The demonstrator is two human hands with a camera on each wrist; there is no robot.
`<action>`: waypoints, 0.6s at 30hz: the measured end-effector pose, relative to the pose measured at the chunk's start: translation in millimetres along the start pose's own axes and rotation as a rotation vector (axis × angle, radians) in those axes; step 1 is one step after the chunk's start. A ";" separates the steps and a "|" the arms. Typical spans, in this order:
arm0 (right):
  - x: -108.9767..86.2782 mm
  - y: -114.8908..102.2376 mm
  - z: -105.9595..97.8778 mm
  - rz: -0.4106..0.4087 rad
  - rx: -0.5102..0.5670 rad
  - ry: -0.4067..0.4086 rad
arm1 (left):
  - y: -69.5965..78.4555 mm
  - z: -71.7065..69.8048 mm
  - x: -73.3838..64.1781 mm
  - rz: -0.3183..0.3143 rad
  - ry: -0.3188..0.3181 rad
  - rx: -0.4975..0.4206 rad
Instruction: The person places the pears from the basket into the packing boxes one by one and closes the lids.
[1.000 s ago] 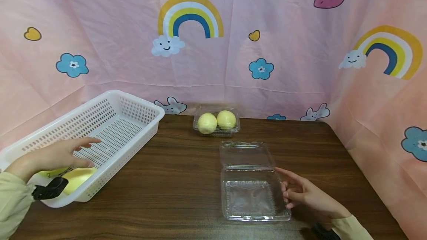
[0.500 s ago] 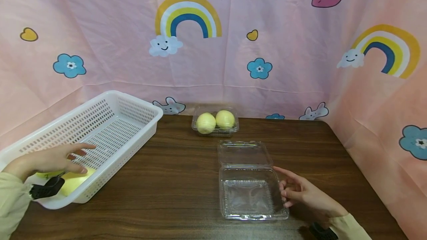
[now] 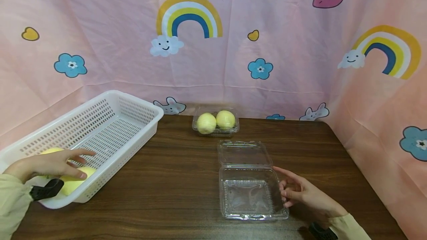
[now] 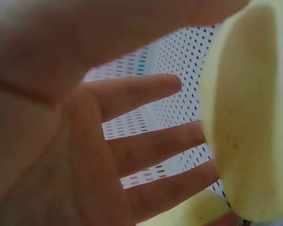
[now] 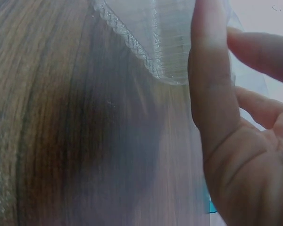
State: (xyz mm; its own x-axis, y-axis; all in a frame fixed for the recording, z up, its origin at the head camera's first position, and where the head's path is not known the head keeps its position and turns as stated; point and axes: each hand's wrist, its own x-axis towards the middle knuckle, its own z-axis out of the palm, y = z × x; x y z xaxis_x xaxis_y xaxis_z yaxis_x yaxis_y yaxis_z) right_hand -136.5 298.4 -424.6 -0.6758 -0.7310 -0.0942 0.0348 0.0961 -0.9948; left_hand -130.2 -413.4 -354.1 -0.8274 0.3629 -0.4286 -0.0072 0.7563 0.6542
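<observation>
My left hand (image 3: 50, 164) is inside the white basket (image 3: 115, 176), over a pale yellow round fruit (image 3: 71, 185). In the left wrist view this fruit (image 4: 250, 117) has small brown specks; the thumb reaches its upper edge, and mostly straight, spread fingers run toward it, some tips passing behind. Another yellow fruit (image 3: 51, 150) shows behind the hand. My right hand (image 3: 308, 195) holds the right rim of a clear plastic clamshell box (image 3: 248, 199), lid folded back and nothing inside. In the right wrist view, thumb and index meet at the box wall (image 5: 172, 33).
A second clear box (image 3: 221, 133) with two yellow fruits (image 3: 206, 123) stands at the back of the brown wooden table (image 3: 166, 192). Behind and to the right hangs a pink printed cloth (image 3: 213, 73). The basket fills the left side.
My left hand has lowered to the near fruit, its thumb coming down onto it. More of the fruit behind the hand shows. My right hand stays at the box rim.
</observation>
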 end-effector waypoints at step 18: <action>1.2 -0.2 -0.8 -0.008 0.047 -0.023 | -8.4 1.1 6.3 0.100 -0.119 -0.016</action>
State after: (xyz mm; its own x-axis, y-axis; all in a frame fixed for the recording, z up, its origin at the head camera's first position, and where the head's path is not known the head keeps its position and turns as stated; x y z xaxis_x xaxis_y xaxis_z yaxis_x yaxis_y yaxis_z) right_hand -137.9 298.0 -424.4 -0.6590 -0.7471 -0.0868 0.0646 0.0588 -0.9962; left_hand -134.8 -416.9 -363.0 -0.7520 0.4988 -0.4310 0.0623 0.7047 0.7068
